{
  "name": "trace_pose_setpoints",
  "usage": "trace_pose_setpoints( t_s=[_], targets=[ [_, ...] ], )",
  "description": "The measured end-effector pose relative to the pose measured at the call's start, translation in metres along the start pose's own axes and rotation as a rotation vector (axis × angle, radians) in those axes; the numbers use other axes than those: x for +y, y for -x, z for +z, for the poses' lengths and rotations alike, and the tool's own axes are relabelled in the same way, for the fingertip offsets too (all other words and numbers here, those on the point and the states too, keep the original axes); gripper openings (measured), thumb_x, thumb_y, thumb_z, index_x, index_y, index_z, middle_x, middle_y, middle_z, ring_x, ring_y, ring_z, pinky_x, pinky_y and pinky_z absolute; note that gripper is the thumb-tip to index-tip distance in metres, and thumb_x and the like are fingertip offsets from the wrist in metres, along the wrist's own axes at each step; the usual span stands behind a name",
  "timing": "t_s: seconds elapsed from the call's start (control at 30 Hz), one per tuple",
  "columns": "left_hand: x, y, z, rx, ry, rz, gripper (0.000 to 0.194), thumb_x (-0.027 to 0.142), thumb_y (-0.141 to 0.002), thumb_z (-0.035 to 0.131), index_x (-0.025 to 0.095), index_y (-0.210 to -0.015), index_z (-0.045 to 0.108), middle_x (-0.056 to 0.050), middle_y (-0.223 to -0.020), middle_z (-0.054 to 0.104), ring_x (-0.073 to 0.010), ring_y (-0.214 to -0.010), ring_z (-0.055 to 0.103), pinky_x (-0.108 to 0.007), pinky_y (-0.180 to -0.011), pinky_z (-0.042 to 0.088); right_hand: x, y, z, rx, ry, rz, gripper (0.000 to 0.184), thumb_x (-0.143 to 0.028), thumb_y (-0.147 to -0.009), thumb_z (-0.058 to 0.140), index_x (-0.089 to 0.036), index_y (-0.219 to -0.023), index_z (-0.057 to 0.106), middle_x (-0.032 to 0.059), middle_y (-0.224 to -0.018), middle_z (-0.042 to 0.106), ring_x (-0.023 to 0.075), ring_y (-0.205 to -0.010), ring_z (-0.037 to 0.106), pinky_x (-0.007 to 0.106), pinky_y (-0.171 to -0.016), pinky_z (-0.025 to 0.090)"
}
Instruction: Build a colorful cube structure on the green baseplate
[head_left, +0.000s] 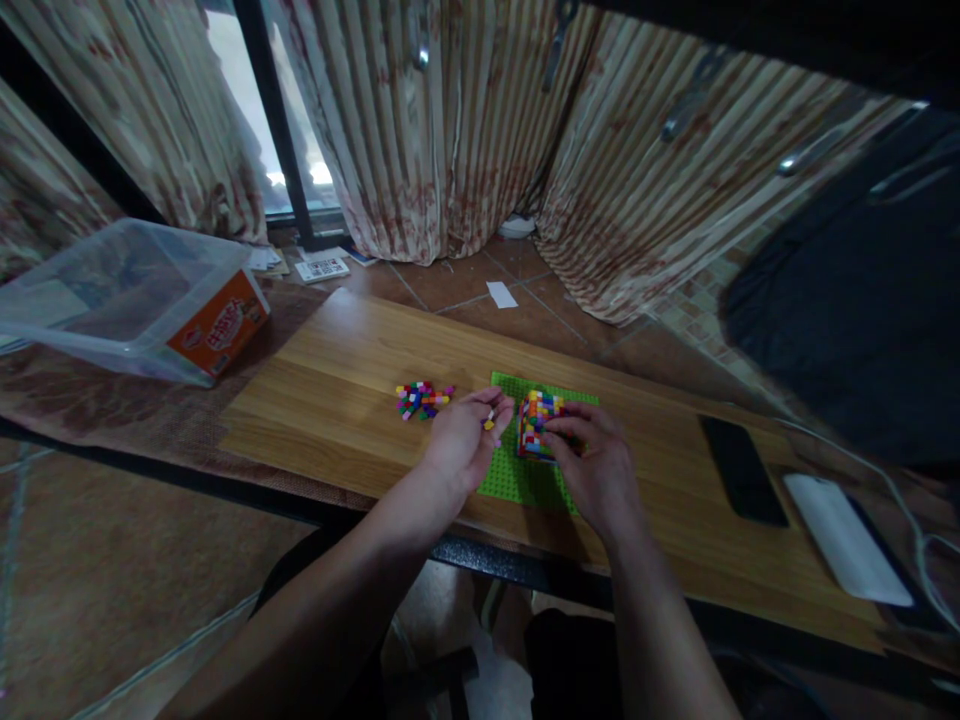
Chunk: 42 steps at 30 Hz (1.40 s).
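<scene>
My left hand [461, 435] is cupped palm-up, holding several small toy bricks [489, 421] in its palm. A green studded baseplate [510, 484] lies under and between my hands. On it stands a blocky build of multicoloured toy bricks [534, 425]. My right hand [600, 460] is at the right side of this build, thumb and fingers closed together over its top. Those fingers hide part of the build, and whatever is between them cannot be made out. A loose pile of coloured bricks [421, 400] lies on the wooden board, left of my left hand.
The wooden board [337, 350] spans a narrow table. A clear plastic box [127, 300] with an orange label stands at the left. At the right lie a black phone [742, 470], a white flat object [847, 540] and a cable [892, 480]. Curtains [465, 130] hang behind.
</scene>
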<state>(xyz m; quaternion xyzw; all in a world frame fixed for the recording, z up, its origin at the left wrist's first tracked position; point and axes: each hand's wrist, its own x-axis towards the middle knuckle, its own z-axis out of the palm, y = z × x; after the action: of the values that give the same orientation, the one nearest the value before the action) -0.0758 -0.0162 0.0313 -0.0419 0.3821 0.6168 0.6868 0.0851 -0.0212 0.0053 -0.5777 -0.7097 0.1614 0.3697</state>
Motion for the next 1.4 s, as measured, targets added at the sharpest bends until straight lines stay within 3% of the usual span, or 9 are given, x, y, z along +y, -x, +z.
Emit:
trace_pose_setpoints(
  t_s=[0.3, 0.47, 0.67, 0.8, 1.03, 1.27, 1.33, 1.4],
  targets=[
    [-0.001, 0.002, -0.002, -0.049, -0.073, 0.007, 0.02, -0.001, -0.086, 0.05, 0.008, -0.074, 0.064, -0.006, -0.072, 0.065, -0.0076, -0.063, 0.062, -0.016, -0.063, 0.054, -0.002, -0.001, 0.005, 0.074, -0.006, 0.051, 0.011, -0.028, -0.078, 0.064, -0.021, -0.077, 0.073, 0.0086, -0.107, 0.065, 0.024, -0.104, 0.059, 0.044, -0.096, 0.045],
    [0.0, 0.004, -0.005, -0.118, -0.171, -0.015, 0.019, 0.008, -0.089, 0.054, 0.009, -0.074, 0.066, -0.003, -0.064, 0.062, -0.0047, -0.053, 0.055, -0.014, -0.053, 0.046, -0.003, 0.001, 0.005, 0.094, 0.033, 0.004, 0.012, -0.026, -0.079, 0.062, -0.022, -0.076, 0.073, 0.0087, -0.105, 0.067, 0.0246, -0.104, 0.06, 0.045, -0.095, 0.046],
    [0.002, 0.007, -0.003, -0.117, -0.23, -0.034, 0.018, 0.02, -0.088, 0.063, 0.009, -0.074, 0.067, -0.001, -0.06, 0.06, -0.0037, -0.045, 0.047, -0.015, -0.044, 0.037, -0.004, 0.004, 0.003, 0.117, 0.055, -0.051, 0.014, -0.024, -0.081, 0.06, -0.021, -0.079, 0.073, 0.0095, -0.106, 0.067, 0.0237, -0.104, 0.062, 0.042, -0.093, 0.049],
    [0.003, 0.008, -0.002, -0.102, -0.232, -0.045, 0.022, 0.019, -0.091, 0.057, 0.009, -0.074, 0.067, -0.001, -0.059, 0.058, -0.0037, -0.045, 0.046, -0.014, -0.042, 0.034, -0.006, 0.002, 0.001, 0.129, 0.026, -0.024, 0.016, -0.028, -0.085, 0.057, -0.021, -0.085, 0.072, 0.0094, -0.104, 0.068, 0.022, -0.101, 0.062, 0.04, -0.093, 0.049],
    [0.004, 0.011, -0.002, -0.122, -0.218, -0.043, 0.022, 0.018, -0.091, 0.055, 0.009, -0.074, 0.066, 0.0, -0.06, 0.056, -0.0031, -0.045, 0.046, -0.014, -0.045, 0.036, -0.005, -0.002, 0.007, 0.167, 0.127, 0.053, 0.03, -0.043, -0.085, 0.06, -0.017, -0.095, 0.071, 0.0135, -0.106, 0.065, 0.0266, -0.108, 0.056, 0.047, -0.098, 0.044],
    [0.002, 0.004, -0.006, -0.129, -0.214, -0.033, 0.022, 0.023, -0.091, 0.057, 0.011, -0.074, 0.065, 0.001, -0.06, 0.055, -0.0037, -0.046, 0.045, -0.015, -0.044, 0.034, -0.008, -0.001, -0.002, 0.224, 0.065, 0.035, 0.023, -0.038, -0.086, 0.059, -0.019, -0.089, 0.071, 0.0114, -0.103, 0.068, 0.0241, -0.101, 0.06, 0.043, -0.092, 0.047],
    [0.001, 0.002, -0.007, -0.141, -0.209, -0.029, 0.021, 0.027, -0.088, 0.061, 0.012, -0.074, 0.065, 0.002, -0.059, 0.053, -0.0037, -0.045, 0.044, -0.015, -0.043, 0.033, -0.013, 0.002, -0.007, 0.186, -0.03, 0.036, 0.022, -0.037, -0.087, 0.058, -0.02, -0.088, 0.071, 0.0082, -0.095, 0.069, 0.0206, -0.09, 0.063, 0.038, -0.084, 0.049],
    [0.0, 0.001, -0.009, -0.16, -0.201, -0.016, 0.022, 0.031, -0.084, 0.067, 0.012, -0.074, 0.064, 0.004, -0.057, 0.05, -0.0035, -0.045, 0.043, -0.015, -0.043, 0.032, -0.019, 0.008, -0.012, 0.03, -0.142, 0.045, 0.02, -0.037, -0.087, 0.059, -0.021, -0.088, 0.071, 0.0047, -0.088, 0.07, 0.0176, -0.08, 0.064, 0.033, -0.078, 0.05]
  ],
)
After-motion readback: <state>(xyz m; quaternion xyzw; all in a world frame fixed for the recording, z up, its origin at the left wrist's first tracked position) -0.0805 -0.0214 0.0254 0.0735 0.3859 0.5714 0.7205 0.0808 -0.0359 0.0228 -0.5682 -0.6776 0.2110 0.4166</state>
